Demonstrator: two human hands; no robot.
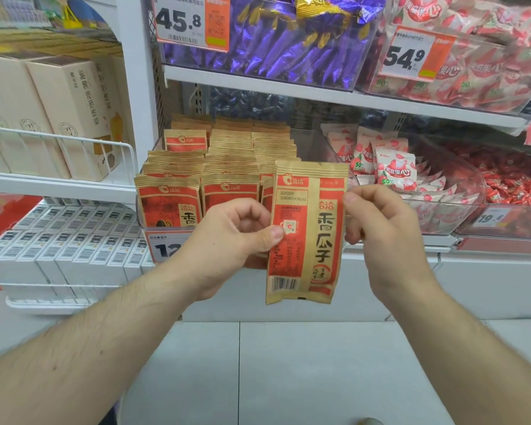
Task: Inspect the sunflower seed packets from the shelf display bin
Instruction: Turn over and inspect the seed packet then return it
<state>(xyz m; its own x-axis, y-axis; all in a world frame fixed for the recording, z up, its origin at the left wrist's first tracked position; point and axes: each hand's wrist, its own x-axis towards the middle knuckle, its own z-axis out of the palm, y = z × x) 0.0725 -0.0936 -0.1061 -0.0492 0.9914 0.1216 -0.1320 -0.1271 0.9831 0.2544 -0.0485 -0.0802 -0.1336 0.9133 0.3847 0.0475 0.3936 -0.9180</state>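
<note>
Two bare forearms are being extended toward the shelf. One sunflower seed packet [305, 231] is being held upright between both hands, in front of and just below the display bin [154, 154]. Its left edge is being pinched by the left hand [236, 240] between thumb and curled fingers; its right edge is being gripped by the right hand [380, 228], with the thumb at the upper edge and the fingers curled behind. A flat, rectangular pouch of tan, paper-like material is being presented, with a crimped seal at top and bottom, red panels, large dark characters down the middle and one barcode at the lower left. Three rows of matching packets [227, 154] are being kept standing in the clear plastic bin. Two price tags, reading 45.8 [180, 21] and 54.9 [406, 55], are being displayed above, on clear bins of glossy purple-wrapped sweets [276, 44] and red-and-white pouches [485, 72].
</note>
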